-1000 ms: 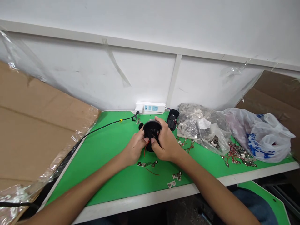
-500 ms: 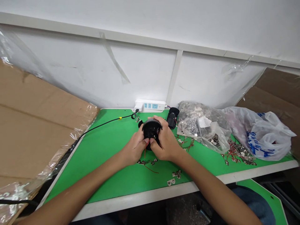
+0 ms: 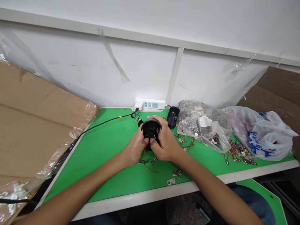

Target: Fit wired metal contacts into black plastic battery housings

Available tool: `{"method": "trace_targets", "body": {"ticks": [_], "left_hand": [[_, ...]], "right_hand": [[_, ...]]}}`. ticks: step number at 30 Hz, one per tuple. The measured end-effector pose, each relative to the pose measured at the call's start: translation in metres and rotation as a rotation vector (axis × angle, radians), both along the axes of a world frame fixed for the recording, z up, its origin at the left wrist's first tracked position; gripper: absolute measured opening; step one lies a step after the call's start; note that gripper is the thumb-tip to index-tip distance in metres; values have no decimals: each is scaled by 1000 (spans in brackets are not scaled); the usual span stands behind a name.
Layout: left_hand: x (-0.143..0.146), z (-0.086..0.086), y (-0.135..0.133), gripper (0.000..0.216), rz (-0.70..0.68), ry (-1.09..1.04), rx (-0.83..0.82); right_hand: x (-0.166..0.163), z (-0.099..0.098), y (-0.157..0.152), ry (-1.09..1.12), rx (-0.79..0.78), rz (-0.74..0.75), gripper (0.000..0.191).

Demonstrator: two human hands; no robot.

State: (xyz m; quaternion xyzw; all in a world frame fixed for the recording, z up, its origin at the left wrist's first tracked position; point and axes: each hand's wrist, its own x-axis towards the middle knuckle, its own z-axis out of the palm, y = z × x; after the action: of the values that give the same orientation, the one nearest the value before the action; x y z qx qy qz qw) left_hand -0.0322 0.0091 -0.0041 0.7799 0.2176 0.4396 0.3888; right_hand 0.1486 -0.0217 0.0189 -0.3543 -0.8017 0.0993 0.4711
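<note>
Between my two hands is a black plastic housing [image 3: 152, 127], curved and hollow, held above the green table. My left hand [image 3: 136, 147] grips its left side, and my right hand [image 3: 165, 140] wraps round the right side. Both thumbs press close together inside the lower part of the shell. A red wire [image 3: 144, 152] hangs down from beside the left thumb. What lies right under the thumbtips is hidden. Small metal battery contacts [image 3: 152, 161] lie on the table just below the hands, and more contacts [image 3: 176, 173] lie nearer the front edge.
Behind the hands stand a white power strip [image 3: 154, 105] with a black cable [image 3: 103, 121] and another black housing [image 3: 172, 117]. Rightward are a clear bag of metal parts [image 3: 199, 120], a pile of wired contacts [image 3: 241, 152] and a white plastic bag [image 3: 273, 134]. Cardboard [image 3: 42, 125] borders the left.
The camera view has shifted very slightly. Both hands keep the same hold on the black housing, with the thumbs in nearly the same place.
</note>
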Motion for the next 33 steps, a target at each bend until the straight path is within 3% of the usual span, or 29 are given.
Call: {"method": "trace_targets", "body": {"ticks": [14, 33], "left_hand": [[4, -7, -3, 51, 59, -54, -92], [2, 2, -7, 48, 20, 0, -141]], "right_hand": [[-6, 0, -4, 31, -32, -27, 78], [-7, -13, -3, 62, -98, -47, 77]]}}
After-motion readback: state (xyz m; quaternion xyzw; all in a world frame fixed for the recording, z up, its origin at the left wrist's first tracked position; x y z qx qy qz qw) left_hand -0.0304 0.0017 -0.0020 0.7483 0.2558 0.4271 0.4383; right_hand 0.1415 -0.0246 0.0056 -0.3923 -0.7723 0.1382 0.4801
